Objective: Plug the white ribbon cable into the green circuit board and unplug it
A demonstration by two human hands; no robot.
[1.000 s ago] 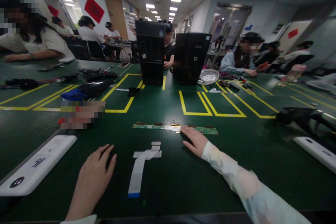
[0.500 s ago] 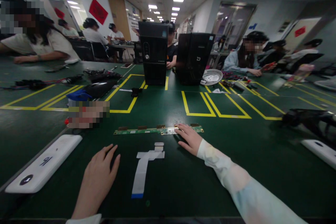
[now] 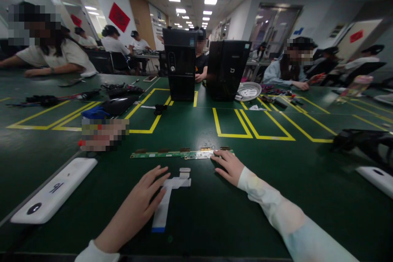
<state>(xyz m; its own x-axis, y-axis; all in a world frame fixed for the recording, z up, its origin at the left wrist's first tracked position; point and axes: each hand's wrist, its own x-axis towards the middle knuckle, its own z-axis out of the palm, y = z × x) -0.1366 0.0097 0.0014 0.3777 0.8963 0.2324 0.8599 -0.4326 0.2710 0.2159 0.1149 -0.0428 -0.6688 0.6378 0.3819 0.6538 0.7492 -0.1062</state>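
A long, narrow green circuit board [image 3: 166,155] lies crosswise on the dark green table, with several brown-gold tabs along its far edge. The fingertips of my right hand [image 3: 229,167] rest at the board's right end and partly cover it; the fingers are stretched out and grip nothing. Closer to me lies a white flat ribbon cable [image 3: 162,209], bent at its upper end and blue at the near tip. My left hand [image 3: 143,198], fingers spread, is over the cable's left side and hides a little of it. Whether it touches the cable I cannot tell.
White flat devices lie at the left [image 3: 57,192] and right edge. Two black computer towers [image 3: 180,65] stand at the far side, beside a white basket [image 3: 248,91]. Cables and a blue-and-black bundle [image 3: 107,108] lie back left. Yellow tape [image 3: 235,135] marks the table. Several people sit around.
My left hand has moved right, to the ribbon cable. The circuit board has slid left under my right hand, which then shifted back right along it. The view has turned slightly.
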